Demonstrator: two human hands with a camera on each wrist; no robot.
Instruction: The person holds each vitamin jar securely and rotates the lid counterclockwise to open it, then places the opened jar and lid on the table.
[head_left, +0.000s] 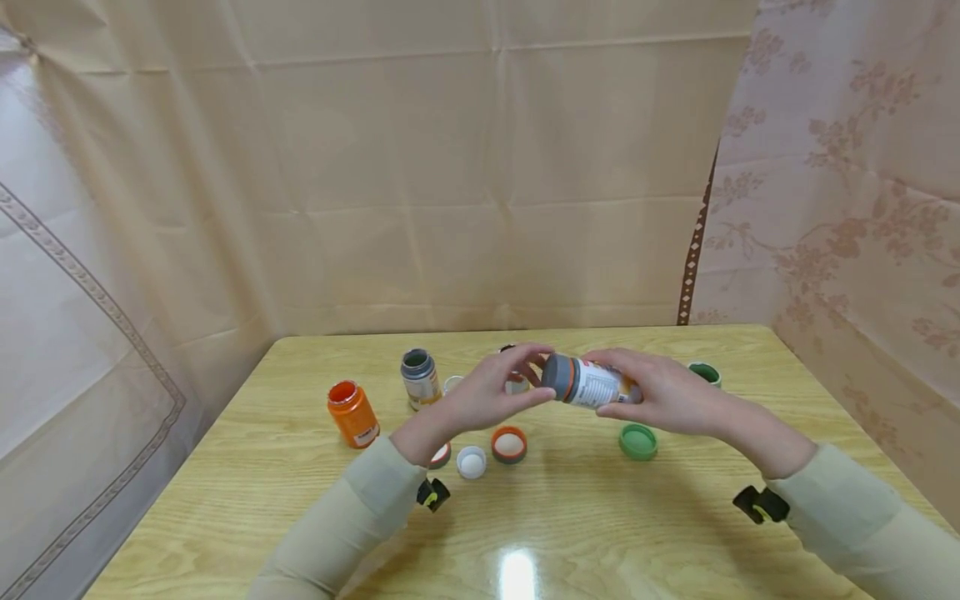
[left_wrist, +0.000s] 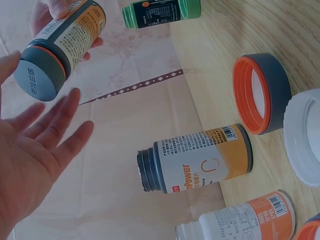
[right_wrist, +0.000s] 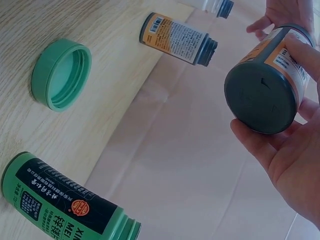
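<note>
Above the table, my right hand (head_left: 667,392) grips a pill bottle (head_left: 600,385) by its lower body and holds it tilted nearly on its side. A dark grey cap (left_wrist: 40,75) with an orange ring is on its end, facing my left hand (head_left: 491,392). In the left wrist view, the left fingers (left_wrist: 60,117) are spread and stand apart from the cap, with the thumb at its edge. The bottle's dark base (right_wrist: 261,97) shows in the right wrist view, fingers and thumb wrapped around the sides.
Uncapped bottles stand on the wooden table (head_left: 585,525): an orange one (head_left: 352,414) and a grey one (head_left: 422,379) at left, a green one (right_wrist: 65,200) at right. Loose caps lie between: a green cap (head_left: 637,442), an orange-lined cap (head_left: 509,445), a white cap (head_left: 472,462).
</note>
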